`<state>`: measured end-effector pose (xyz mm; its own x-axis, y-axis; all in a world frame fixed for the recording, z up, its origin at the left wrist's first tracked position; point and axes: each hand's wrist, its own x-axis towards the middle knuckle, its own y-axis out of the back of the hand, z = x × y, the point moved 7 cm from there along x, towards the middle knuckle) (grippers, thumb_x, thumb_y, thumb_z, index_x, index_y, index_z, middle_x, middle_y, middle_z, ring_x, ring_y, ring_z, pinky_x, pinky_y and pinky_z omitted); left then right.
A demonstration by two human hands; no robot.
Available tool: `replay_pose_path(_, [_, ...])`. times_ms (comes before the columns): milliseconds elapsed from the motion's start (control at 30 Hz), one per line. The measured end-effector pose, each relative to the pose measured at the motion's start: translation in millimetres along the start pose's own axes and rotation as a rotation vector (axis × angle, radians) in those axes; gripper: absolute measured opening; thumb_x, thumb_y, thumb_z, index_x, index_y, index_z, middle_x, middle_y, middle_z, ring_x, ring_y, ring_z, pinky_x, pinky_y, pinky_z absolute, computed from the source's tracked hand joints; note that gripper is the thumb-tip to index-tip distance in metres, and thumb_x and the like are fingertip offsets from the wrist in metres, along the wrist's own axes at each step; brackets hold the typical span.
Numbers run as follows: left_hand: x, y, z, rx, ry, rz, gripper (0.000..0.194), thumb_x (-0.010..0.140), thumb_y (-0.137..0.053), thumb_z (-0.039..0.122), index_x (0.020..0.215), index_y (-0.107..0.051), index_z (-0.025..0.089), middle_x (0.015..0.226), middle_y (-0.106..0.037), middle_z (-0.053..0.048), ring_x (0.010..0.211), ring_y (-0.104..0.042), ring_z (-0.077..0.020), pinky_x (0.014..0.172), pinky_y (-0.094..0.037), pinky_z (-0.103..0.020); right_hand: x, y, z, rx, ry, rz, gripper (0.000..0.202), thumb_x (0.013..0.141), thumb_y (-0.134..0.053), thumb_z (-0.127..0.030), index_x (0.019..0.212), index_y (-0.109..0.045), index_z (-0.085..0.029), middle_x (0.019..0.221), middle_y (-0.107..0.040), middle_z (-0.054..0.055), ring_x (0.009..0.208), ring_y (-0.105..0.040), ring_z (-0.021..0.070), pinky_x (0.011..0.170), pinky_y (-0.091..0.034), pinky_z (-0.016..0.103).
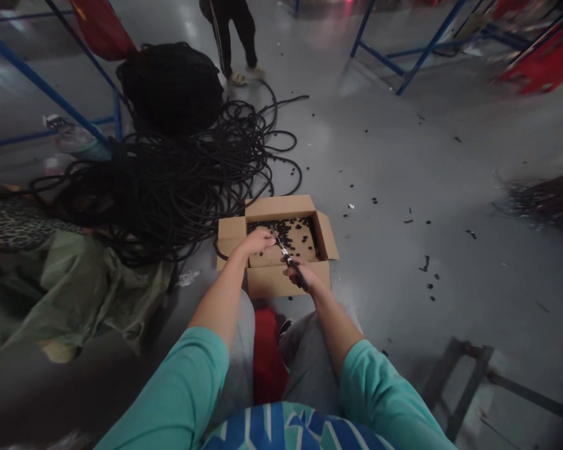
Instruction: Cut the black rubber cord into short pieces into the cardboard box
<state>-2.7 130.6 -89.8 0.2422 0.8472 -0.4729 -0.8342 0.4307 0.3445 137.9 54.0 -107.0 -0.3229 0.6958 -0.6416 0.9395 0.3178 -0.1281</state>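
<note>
My right hand [304, 275] is closed around the black handles of slim scissors [287, 255], whose silver blades point up and away over an open cardboard box [281, 279]. Close to the blade tips, my left hand [261, 240] is pinched, with a bit of black cord [221, 253] at its fingertips. That cord runs over the box's left flap and passes behind my left forearm. Many small black cut pieces [284, 234] lie scattered inside the box, mostly toward its far side.
A large tangle of black cord [169, 181] spreads left of the box, beside a bulky black bundle [171, 87]. A person's legs [234, 31] stand beyond. Green cloth [70, 281] lies at left. Blue metal frames [403, 69] and a dark metal frame [469, 381] stand around.
</note>
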Motion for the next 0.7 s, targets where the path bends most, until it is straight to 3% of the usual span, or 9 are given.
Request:
replay_pose_path(400, [-1, 0.2, 4, -0.143, -0.088, 0.015, 0.02, 0.057, -0.064, 0.016, 0.074, -0.054, 0.012, 0.063, -0.057, 0.002, 0.049, -0.048, -0.0059, 0.045, -0.037, -0.018, 0, 6, -2, -0.011, -0.002, 0.067, 0.047, 0.048, -0.057, -0.017, 0.094, -0.058, -0.014, 0.036, -0.038, -0.009, 0.033, -0.033, 0.0061, 0.035, -0.025, 0.019])
replay_pose_path(567, [1, -2.9, -3, -0.14, -0.05, -0.031, 0.019, 0.061, -0.063, 0.02, 0.078, -0.06, 0.01, 0.051, -0.055, 0.002, 0.043, -0.048, -0.0074, 0.045, -0.036, -0.02, -4, 1, -8, 0.004, 0.044, -0.009, 0.052, 0.049, -0.056, -0.017, 0.101, -0.055, -0.013, 0.041, -0.041, -0.009, 0.036, -0.037, 0.0069, 0.038, -0.026, 0.02])
replay_pose_path(700, [0, -8.1, -3, -0.154, -0.037, -0.076, 0.017, 0.063, -0.062, 0.026, 0.071, -0.06, 0.01, 0.048, -0.054, 0.002, 0.042, -0.046, -0.0068, 0.043, -0.033, -0.019, -2, 3, -10, -0.015, 0.089, 0.024, 0.052, 0.048, -0.055, -0.014, 0.1, -0.056, -0.014, 0.048, -0.045, -0.008, 0.041, -0.037, 0.0057, 0.041, -0.026, 0.019])
